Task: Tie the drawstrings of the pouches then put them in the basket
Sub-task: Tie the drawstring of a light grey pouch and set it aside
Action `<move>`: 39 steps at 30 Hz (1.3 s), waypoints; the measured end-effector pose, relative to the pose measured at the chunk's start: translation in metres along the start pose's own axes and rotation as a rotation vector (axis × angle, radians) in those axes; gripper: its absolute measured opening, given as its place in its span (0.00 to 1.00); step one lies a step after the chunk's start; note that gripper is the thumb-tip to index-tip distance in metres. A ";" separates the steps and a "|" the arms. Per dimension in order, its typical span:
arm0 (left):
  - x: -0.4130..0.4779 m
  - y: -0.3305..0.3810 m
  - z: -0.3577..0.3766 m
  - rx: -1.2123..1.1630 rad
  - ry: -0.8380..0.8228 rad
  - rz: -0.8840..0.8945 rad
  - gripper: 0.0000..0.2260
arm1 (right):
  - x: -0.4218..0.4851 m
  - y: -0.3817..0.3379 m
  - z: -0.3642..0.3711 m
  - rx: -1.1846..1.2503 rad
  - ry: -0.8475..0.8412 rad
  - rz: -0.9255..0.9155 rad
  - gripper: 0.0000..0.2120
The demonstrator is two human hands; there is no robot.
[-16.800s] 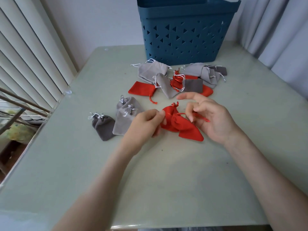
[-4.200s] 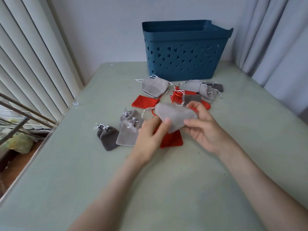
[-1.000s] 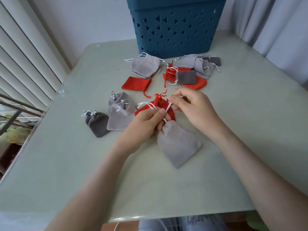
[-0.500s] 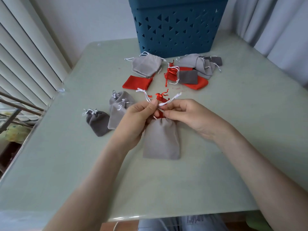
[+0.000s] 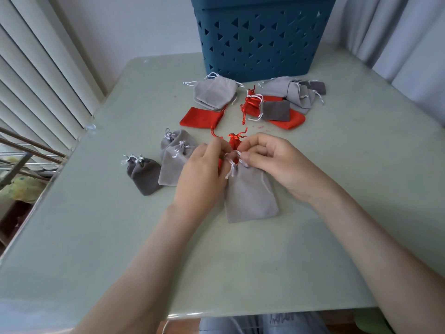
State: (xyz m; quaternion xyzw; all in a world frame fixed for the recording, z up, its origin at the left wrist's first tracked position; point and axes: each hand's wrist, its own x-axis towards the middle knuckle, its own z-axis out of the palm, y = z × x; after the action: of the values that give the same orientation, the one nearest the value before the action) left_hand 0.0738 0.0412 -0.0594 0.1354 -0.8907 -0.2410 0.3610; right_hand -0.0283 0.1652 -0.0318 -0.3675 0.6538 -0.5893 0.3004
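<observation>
On the green table (image 5: 337, 189), left grip (image 5: 199, 174) and right grip (image 5: 272, 160) pinch a flat grey pouch's (image 5: 250, 196) white drawstrings (image 5: 231, 165).

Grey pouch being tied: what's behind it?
A red pouch; only its tied top shows between the left hand and right hand. Hands and grey pouch cover the rest.

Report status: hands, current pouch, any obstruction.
Left hand and right hand both pinching white drawstrings. Light grey pouch flat on table, mouth cinched, not yet in blue basket. Red pouch just behind the hands; loose pouches lie before basket.
</observation>
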 end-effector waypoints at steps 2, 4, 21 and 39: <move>-0.001 0.001 -0.002 0.007 0.012 0.029 0.05 | 0.001 -0.001 0.000 0.049 -0.029 0.017 0.08; -0.002 0.005 -0.003 0.016 0.029 0.070 0.07 | 0.000 -0.001 0.002 0.092 -0.055 0.057 0.10; -0.002 0.009 -0.009 -0.114 -0.059 0.211 0.15 | 0.004 -0.011 -0.004 0.565 0.154 0.051 0.10; 0.000 0.010 -0.006 -0.143 0.098 0.208 0.06 | 0.001 -0.004 -0.012 0.463 -0.138 0.093 0.12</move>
State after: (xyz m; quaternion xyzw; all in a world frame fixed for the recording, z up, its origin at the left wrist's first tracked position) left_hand 0.0773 0.0470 -0.0501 0.0278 -0.8617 -0.2584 0.4358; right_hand -0.0386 0.1708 -0.0260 -0.2978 0.4954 -0.6826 0.4472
